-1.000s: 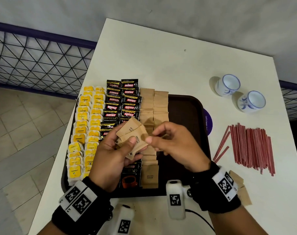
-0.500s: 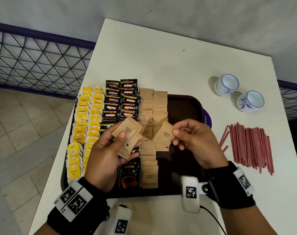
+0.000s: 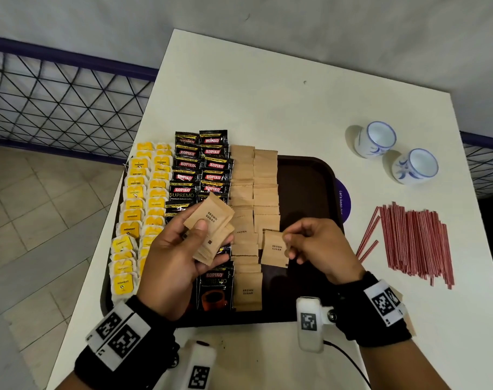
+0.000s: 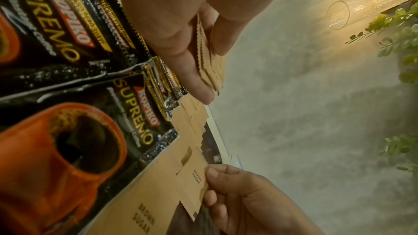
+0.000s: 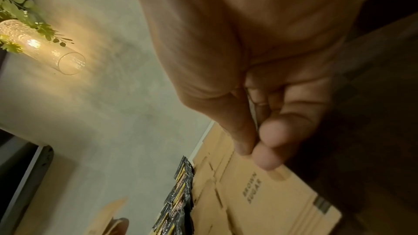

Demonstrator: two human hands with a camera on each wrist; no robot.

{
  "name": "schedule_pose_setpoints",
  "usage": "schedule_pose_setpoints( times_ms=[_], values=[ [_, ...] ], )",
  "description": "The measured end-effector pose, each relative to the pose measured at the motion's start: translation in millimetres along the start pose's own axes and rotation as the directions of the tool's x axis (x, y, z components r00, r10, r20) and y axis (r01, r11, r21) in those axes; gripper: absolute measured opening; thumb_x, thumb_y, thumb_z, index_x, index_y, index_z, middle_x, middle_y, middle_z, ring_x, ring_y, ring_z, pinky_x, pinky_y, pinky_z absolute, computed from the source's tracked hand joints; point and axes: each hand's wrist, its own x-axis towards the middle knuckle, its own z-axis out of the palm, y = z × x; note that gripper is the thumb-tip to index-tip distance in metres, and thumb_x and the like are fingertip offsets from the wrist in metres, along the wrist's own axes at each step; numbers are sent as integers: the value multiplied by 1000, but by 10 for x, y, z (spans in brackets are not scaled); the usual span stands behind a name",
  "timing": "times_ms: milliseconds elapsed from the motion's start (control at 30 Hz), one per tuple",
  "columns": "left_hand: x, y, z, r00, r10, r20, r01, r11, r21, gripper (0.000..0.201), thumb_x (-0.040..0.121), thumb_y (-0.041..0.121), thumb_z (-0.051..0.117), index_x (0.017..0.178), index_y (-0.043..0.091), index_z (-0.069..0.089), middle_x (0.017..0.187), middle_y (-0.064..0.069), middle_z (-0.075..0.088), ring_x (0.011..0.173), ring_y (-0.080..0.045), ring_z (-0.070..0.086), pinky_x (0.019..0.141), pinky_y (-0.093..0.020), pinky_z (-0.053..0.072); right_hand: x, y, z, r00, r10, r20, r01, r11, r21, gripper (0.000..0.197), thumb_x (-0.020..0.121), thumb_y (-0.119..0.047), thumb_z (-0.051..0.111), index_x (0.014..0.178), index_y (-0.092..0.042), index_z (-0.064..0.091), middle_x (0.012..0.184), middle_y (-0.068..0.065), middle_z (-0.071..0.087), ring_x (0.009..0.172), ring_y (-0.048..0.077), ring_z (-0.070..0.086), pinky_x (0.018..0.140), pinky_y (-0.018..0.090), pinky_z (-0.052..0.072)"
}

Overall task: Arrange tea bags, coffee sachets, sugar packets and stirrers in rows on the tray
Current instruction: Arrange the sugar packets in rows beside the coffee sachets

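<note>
Right hand [image 3: 315,249] pinches one sugar packet [image 3: 275,249] low over the second sugar row's unfilled near end; left hand [image 3: 177,257] grips a spare stack [image 3: 211,232]. Tea bags [image 3: 138,212], coffee sachets [image 3: 200,170] look rowed on the tray [image 3: 307,175]; stirrers [image 3: 414,243] remain on the white desk [image 3: 268,97]. Two cups [image 3: 394,153] beside; grey wall, mesh railing, tiled floor.

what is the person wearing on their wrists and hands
Both hands are bare. The left wrist and the right wrist each wear a black band carrying white tags printed with black square codes. A white boxy camera unit, also coded, sits beside each band, and a thin black cable trails from the right one.
</note>
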Motion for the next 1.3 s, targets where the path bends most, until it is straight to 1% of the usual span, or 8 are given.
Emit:
schedule_pose_setpoints(
  times_ms=[100, 333, 467, 767, 967, 1033, 1167, 1300],
  values=[
    [-11, -13, -1, 1000, -4, -2, 4, 1000, -9, 38, 95, 18, 54, 132, 24, 60, 117, -9, 73, 99, -35, 74, 73, -45, 63, 21, -6, 40, 1000, 0, -19, 0, 1000, 4, 2, 90, -1, 68, 89, -1, 68, 67, 19, 69, 54, 20, 64, 48, 28, 51],
    [-28, -28, -3, 1000, -1, 3, 1, 1000, -7, 41, 89, 22, 57, 130, 26, 61, 117, -9, 73, 98, -35, 74, 71, -44, 63, 47, -15, 132, 998, 2, -68, -4, 1000, -30, 7, 89, -5, 71, 89, -6, 64, 59, 7, 69, 52, 19, 65, 49, 30, 52],
    [-16, -31, -11, 1000, -5, -4, 5, 1000, -6, 36, 96, 16, 54, 130, 26, 61, 117, -8, 73, 99, -35, 74, 72, -45, 63, 54, -23, 154, 995, 2, -97, -4, 1000, -24, 9, 88, -5, 72, 89, -7, 63, 56, 2, 67, 48, 15, 64, 46, 28, 50],
    [-9, -41, 18, 1000, -7, -4, 7, 1000, 9, 36, 96, 16, 54, 130, 27, 61, 116, -8, 74, 98, -35, 74, 69, -46, 63, 119, -52, 194, 992, -4, -125, -2, 999, -48, 11, 87, -8, 73, 87, -13, 63, 60, 6, 68, 51, 18, 67, 50, 31, 55],
    [-20, -39, 49, 1000, -1, 14, 1, 1000, 12, 36, 98, 11, 54, 130, 26, 61, 115, -7, 74, 96, -34, 74, 67, -39, 64, -23, -180, 134, 967, -119, -223, 93, 988, -123, 17, 83, -37, 77, 91, -28, 65, 83, -4, 70, 71, 13, 70, 66, 28, 55],
    [-27, -41, 80, 999, 4, 36, -5, 1000, 26, 37, 98, 9, 54, 130, 26, 61, 113, -6, 75, 96, -33, 75, 70, -39, 64, -85, -287, 138, 973, -174, -148, 171, 985, -36, 16, 81, -39, 78, 90, -29, 70, 86, -6, 71, 76, 11, 68, 67, 25, 50],
    [-51, -77, 168, 998, 3, 64, -5, 999, 35, 38, 96, 5, 56, 128, 24, 63, 112, -8, 75, 93, -31, 75, 67, -35, 64, -143, -458, 249, 967, -236, 95, 215, 959, 187, 19, 80, -21, 83, 95, -15, 72, 88, 3, 69, 65, 8, 61, 53, 13, 43],
    [-59, -104, 216, 996, -20, 90, 20, 1000, 8, 39, 95, 0, 57, 125, 24, 64, 113, -8, 75, 93, -33, 75, 65, -34, 63, -126, -507, 326, 956, -277, 99, 247, 938, 241, 13, 81, -3, 79, 87, -5, 68, 82, 6, 67, 58, 7, 59, 49, 11, 41]
  ],
)
